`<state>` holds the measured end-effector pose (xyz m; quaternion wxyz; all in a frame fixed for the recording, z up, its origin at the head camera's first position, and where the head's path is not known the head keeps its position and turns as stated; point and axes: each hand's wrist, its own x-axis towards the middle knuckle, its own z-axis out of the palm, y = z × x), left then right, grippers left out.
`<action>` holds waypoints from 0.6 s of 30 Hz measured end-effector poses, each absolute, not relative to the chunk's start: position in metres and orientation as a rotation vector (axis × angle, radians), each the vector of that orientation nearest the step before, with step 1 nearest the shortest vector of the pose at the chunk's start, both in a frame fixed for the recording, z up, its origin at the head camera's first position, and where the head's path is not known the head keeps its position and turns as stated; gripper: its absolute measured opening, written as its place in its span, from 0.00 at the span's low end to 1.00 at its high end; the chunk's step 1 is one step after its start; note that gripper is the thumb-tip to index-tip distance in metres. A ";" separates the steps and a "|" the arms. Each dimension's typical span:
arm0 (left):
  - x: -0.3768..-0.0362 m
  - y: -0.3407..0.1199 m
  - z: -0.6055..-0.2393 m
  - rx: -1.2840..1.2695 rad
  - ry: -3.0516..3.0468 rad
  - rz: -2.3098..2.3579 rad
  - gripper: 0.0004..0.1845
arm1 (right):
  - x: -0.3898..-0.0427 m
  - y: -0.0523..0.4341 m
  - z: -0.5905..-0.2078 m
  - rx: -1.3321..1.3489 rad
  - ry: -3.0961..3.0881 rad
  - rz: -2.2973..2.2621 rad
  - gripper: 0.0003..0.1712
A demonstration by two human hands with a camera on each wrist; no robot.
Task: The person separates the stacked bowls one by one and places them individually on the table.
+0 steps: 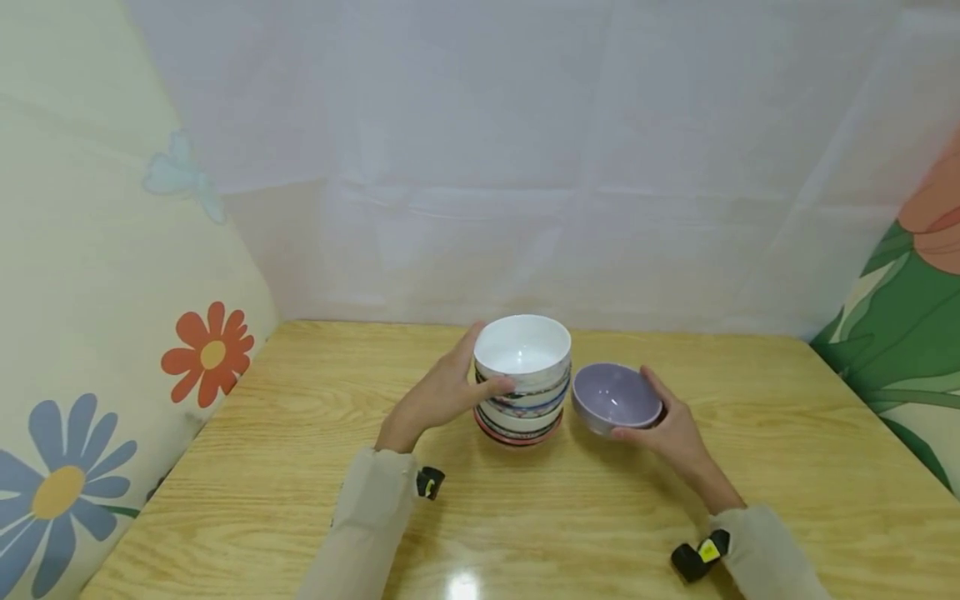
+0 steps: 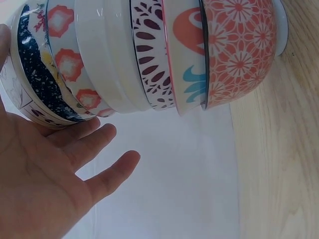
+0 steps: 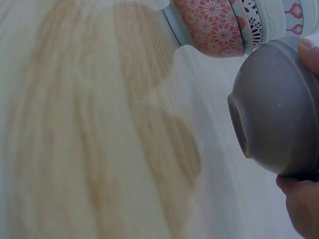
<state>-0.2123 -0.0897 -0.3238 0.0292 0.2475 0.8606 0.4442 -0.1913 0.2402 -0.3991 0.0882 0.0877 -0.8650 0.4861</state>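
A tall stack of bowls point(image 1: 521, 408) stands on the table, a plain white inside showing in the topmost one. My left hand point(image 1: 442, 390) is at the top of this stack, thumb across the near side and fingers round the left side. Patterned outsides show in the left wrist view, with a red floral bowl point(image 2: 240, 52) at the bottom; some fingers of the left hand point(image 2: 45, 174) spread off the stack there. Just right of the stack, my right hand point(image 1: 671, 427) grips a purple bowl point(image 1: 617, 395) by its rim. The right wrist view shows its grey-purple outside and foot, lifted off the table.
The wood-grain table point(image 1: 525, 525) runs back to a pale cloth point(image 1: 480, 167) hung behind it. Flower-printed cloth point(image 1: 90, 275) borders the left side, and another printed cloth point(image 1: 915, 333) the right.
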 end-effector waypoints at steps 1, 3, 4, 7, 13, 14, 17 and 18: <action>-0.212 -0.090 -0.324 0.762 2.657 1.368 0.62 | -0.192 0.240 -0.400 0.266 -2.573 1.449 0.61; -0.212 -0.090 -0.324 0.760 2.659 1.366 0.61 | -0.192 0.240 -0.402 0.271 -2.576 1.443 0.61; -0.212 -0.090 -0.324 0.761 2.662 1.364 0.61 | -0.192 0.239 -0.403 0.272 -2.579 1.439 0.61; -0.212 -0.091 -0.322 0.769 2.668 1.364 0.60 | -0.193 0.238 -0.404 0.270 -2.592 1.439 0.62; -0.211 -0.091 -0.321 0.775 2.670 1.368 0.59 | -0.192 0.236 -0.409 0.275 -2.581 1.531 0.64; -0.211 -0.091 -0.322 0.770 2.669 1.366 0.59 | -0.192 0.236 -0.410 0.278 -2.574 1.553 0.64; -0.212 -0.090 -0.323 0.770 2.670 1.358 0.59 | -0.191 0.237 -0.413 0.291 -2.543 1.597 0.63; -0.212 -0.090 -0.323 0.768 2.671 1.356 0.58 | -0.191 0.237 -0.413 0.294 -2.539 1.598 0.63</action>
